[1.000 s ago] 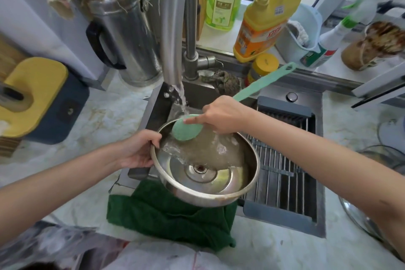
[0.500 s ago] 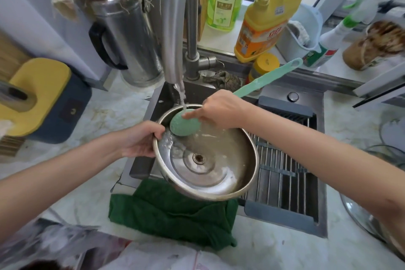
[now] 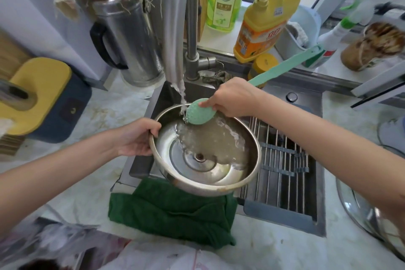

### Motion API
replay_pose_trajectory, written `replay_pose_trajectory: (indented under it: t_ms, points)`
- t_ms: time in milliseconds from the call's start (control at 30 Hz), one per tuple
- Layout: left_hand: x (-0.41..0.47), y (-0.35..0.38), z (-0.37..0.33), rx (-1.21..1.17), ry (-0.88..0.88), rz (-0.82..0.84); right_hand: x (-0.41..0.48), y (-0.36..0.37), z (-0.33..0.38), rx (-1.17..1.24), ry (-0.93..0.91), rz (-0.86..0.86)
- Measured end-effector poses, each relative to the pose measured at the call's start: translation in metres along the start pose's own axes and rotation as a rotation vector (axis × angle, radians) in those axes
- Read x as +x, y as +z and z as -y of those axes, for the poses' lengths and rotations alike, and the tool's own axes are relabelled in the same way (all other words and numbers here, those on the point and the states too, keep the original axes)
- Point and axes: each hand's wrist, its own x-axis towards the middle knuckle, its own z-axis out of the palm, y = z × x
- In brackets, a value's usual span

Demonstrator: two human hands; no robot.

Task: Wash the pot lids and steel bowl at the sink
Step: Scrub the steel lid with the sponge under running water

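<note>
Gripping steel bowl (image 3: 166,144) at its left rim: L hand (image 3: 135,138), thumb hooked over the rim to the inside, other fingers curled under the outer wall. Bowl held over sink (image 3: 276,92), its near edge above a green cloth (image 3: 173,210) draped on the front ledge. Cloudy water inside, approx. the far half. R hand (image 3: 234,97) wrapped round neck of green long-handled brush (image 3: 197,115), fingers pressed together, one fingertip on back of brush head. Head sits at bowl's far rim, w/ the water stream (image 3: 181,96) from faucet (image 3: 175,28) hitting it. Wire drain rack (image 3: 282,171) in sink, right of bowl. Pot lid (image 3: 355,208) on counter far right, partly hidden by R forearm
</note>
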Motion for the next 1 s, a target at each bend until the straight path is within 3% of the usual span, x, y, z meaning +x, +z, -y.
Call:
replay_pose_trajectory:
  t_ms: [133, 300, 433, 567, 733, 867, 1000]
  points:
    - [-0.001, 0.005, 0.004, -0.037, -0.023, 0.026, 0.009, -0.006, 0.021, 0.013, -0.130, -0.034]
    - [-0.002, -0.001, 0.004, -0.054, 0.008, 0.011, 0.002, -0.002, 0.008, 0.021, 0.003, -0.014]
    - [-0.002, 0.004, 0.006, -0.055, -0.012, 0.018, 0.004, -0.006, 0.030, 0.058, -0.113, -0.038]
    - [-0.004, -0.002, 0.006, -0.041, 0.003, -0.010, 0.002, -0.001, 0.015, 0.068, 0.000, -0.015]
    - [-0.008, 0.010, 0.000, 0.007, -0.009, -0.017, 0.002, -0.007, 0.031, 0.077, -0.095, -0.030]
    - [-0.011, 0.014, -0.002, 0.039, 0.015, -0.033, -0.002, -0.004, 0.022, 0.067, 0.018, -0.009]
    - [-0.014, 0.020, 0.000, 0.040, 0.009, -0.023, 0.003, -0.011, 0.038, 0.042, -0.127, -0.019]
